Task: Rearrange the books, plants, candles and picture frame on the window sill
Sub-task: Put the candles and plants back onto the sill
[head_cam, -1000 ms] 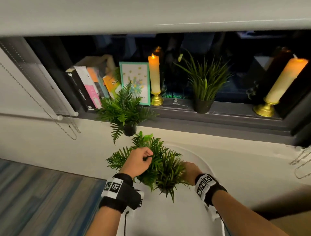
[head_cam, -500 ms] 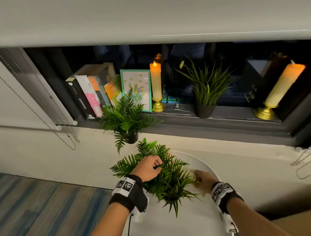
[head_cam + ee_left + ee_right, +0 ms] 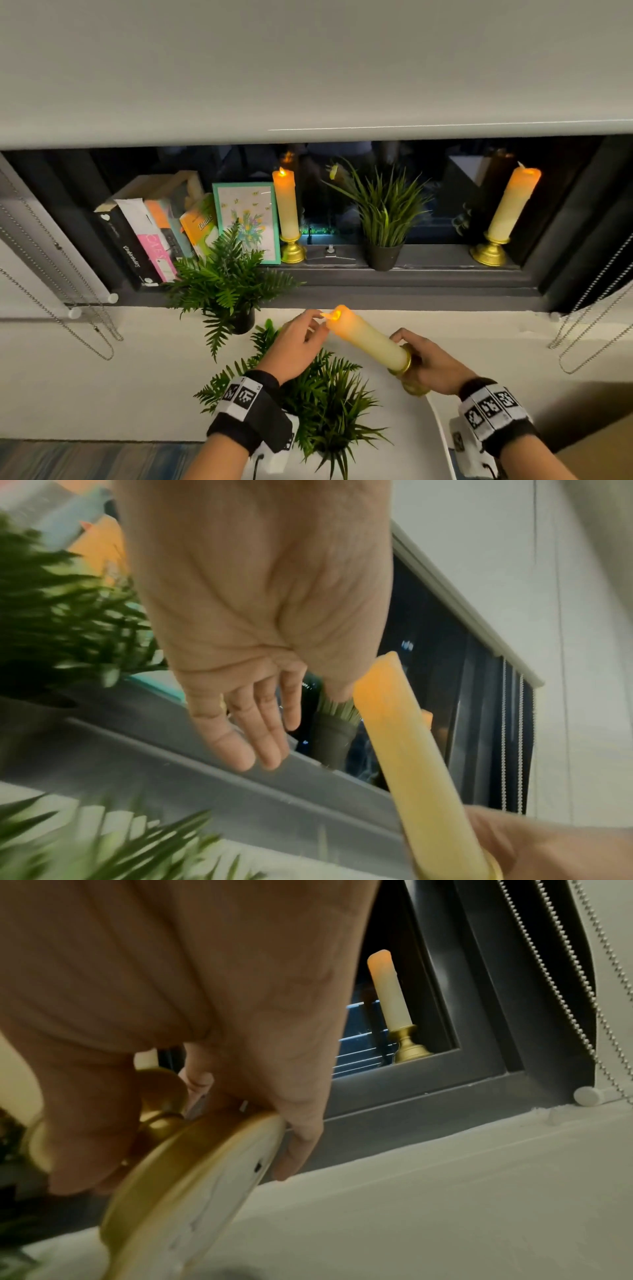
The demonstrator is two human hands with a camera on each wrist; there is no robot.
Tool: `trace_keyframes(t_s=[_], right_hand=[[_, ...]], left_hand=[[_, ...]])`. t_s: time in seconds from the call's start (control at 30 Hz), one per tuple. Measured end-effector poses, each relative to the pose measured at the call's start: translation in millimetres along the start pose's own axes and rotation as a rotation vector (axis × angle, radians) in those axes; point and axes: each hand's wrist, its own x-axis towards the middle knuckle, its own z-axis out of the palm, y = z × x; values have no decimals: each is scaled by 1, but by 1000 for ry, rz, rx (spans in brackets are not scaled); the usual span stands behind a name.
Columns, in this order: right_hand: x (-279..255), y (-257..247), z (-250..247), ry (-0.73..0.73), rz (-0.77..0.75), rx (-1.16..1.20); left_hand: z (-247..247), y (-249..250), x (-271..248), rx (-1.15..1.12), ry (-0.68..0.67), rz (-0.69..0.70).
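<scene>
Gripping tilted candle (image 3: 368,341) by its gold base with right hand (image 3: 433,368); left hand (image 3: 294,346), fingers relaxed, touching the flame tip.

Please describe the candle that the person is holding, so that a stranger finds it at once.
Below the dark window sill, between the two hands, is a cream candle with a gold base. It alone lies tilted, in the right hand; the others stand upright on the sill.

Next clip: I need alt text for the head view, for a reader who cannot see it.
The right hand grips the gold base of a lit candle lying tilted toward the left hand, whose fingers touch its flame end. Behind, a dark window sill holds books, a picture frame, two plants and two upright candles; two more plants stand below the hands.
</scene>
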Motion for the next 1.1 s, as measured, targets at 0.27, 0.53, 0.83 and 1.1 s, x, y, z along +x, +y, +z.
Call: trace_keyframes(t_s=[0.27, 0.53, 0.83, 1.1], right_hand=[[6, -18, 14, 33, -87, 6], [3, -41, 35, -17, -14, 126], [7, -32, -8, 255, -59, 139], [65, -27, -101, 772, -17, 137]], left_hand=[[-9, 57, -4, -229, 147, 223], [-8, 71, 6, -197, 292, 352], [0, 68, 17, -126, 278, 335], [10, 50, 54, 87, 139, 242]])
